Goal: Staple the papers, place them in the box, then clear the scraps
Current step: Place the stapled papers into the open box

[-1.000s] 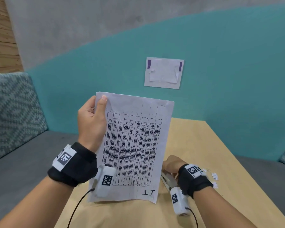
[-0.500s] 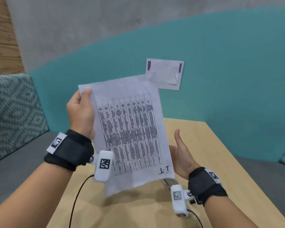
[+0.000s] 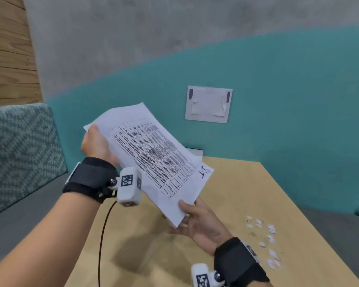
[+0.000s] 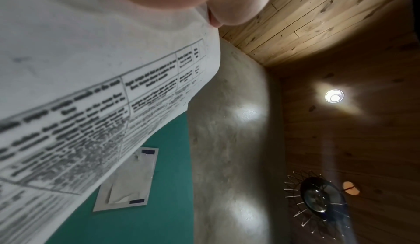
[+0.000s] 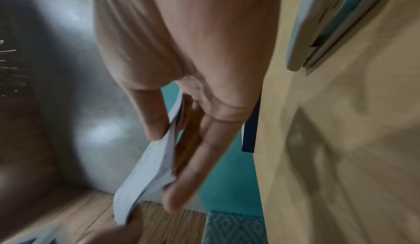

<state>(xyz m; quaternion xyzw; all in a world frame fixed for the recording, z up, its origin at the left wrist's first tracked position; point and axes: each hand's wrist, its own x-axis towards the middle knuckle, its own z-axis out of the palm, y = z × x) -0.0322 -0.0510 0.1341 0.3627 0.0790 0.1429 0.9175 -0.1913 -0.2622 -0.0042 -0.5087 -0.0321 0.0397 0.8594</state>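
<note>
A stack of white papers [image 3: 153, 162] with a printed table hangs tilted above the wooden table [image 3: 247, 183]. My left hand [image 3: 95, 134] grips its upper left corner, thumb on the printed side. My right hand [image 3: 186, 212] pinches the lower corner, thumb on top and fingers underneath. The left wrist view shows the papers [image 4: 90, 86] under my thumb. In the right wrist view the papers [image 5: 159, 158] sit between thumb and fingers. Small white paper scraps [image 3: 265, 241] lie scattered on the table to the right. A grey stapler-like thing [image 5: 302, 37] lies on the table behind my right hand.
A dark blue and white edge [image 3: 194, 150] shows behind the papers at the table's far side; I cannot tell what it is. A white plate [image 3: 208, 104] is fixed to the teal wall. A patterned sofa [image 3: 19, 154] stands left. A cable [image 3: 104, 235] hangs from my left wrist.
The papers swung from upright to a tilt as my left hand rose. My right hand left the table by the stapler and took hold of the papers' lower corner.
</note>
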